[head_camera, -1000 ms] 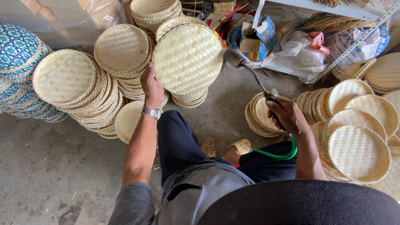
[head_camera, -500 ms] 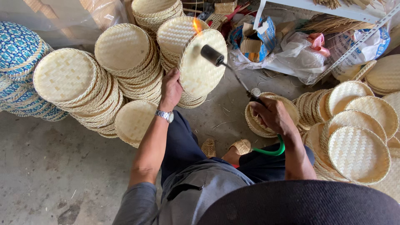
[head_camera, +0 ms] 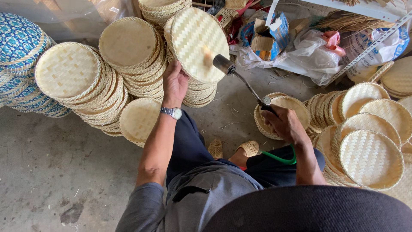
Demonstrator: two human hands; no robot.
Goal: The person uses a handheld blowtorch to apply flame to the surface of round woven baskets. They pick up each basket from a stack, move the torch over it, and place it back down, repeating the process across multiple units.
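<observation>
Woven tray [head_camera: 198,43] gripped upright by left hand [head_camera: 174,83]; right hand [head_camera: 283,124] grips torch [head_camera: 240,81].

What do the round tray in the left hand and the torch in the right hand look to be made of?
Round tray: woven bamboo or similar plant strips, pale and matt, with a checker weave and bound rim showing. Torch: apparently metal, with a dark grey nozzle, thin stem and dull sheen. The left hand holds the tray's edge; the right hand grips the torch handle.
</observation>
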